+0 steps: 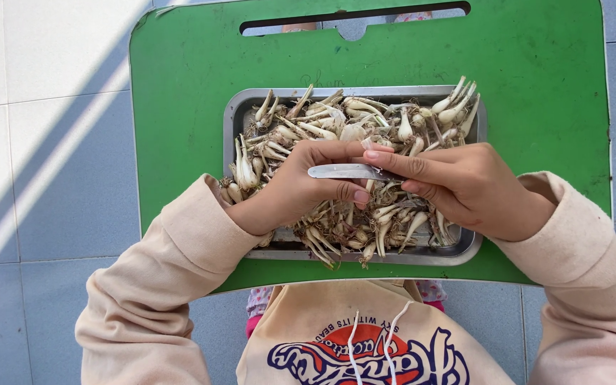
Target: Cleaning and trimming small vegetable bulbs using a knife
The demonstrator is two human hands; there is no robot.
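Directly above the middle of the metal tray (240,107), both hands are meeting. The right hand (465,187) is gripping a small knife (344,171), its pale flat blade pointing toward nine o'clock and lying across the fingers of the left hand (301,187). The left hand is curling closed around something small at its fingertips; whether that is a bulb cannot be told, since the fingers are hiding it.

Under the hands, a heap of small white bulbs (365,121) is filling the tray, slender and teardrop-shaped, with dry brownish roots and papery skins. Some are spilling over the rim at eight o'clock and at six o'clock, and a few are poking past the corner at two o'clock. The tray is rectangular, with rounded corners and a dull brushed shine.

It is sitting on a green desk (536,85), smooth and matte, with a long slot cut near its edge at twelve o'clock. Around the desk, pale blue-grey floor tiles (58,178) are catching a diagonal band of sunlight at nine o'clock. Loose peach-coloured sleeves (172,271) are bunching at both wrists.
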